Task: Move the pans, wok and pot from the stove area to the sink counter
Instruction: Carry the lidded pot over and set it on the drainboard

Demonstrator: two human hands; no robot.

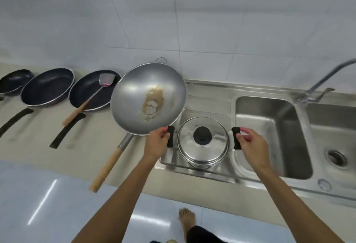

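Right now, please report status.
Both hands on pot: left hand, right hand at side handles. Pot over drainboard. Wok close beside.

Your left hand (157, 142) and right hand (252, 145) each close on a black side handle of the lidded steel pot (203, 142), low centre of the frame, on the sink's drainboard (208, 105). Left of it sits the wok (148, 96), then three dark pans along the desk (38, 127).
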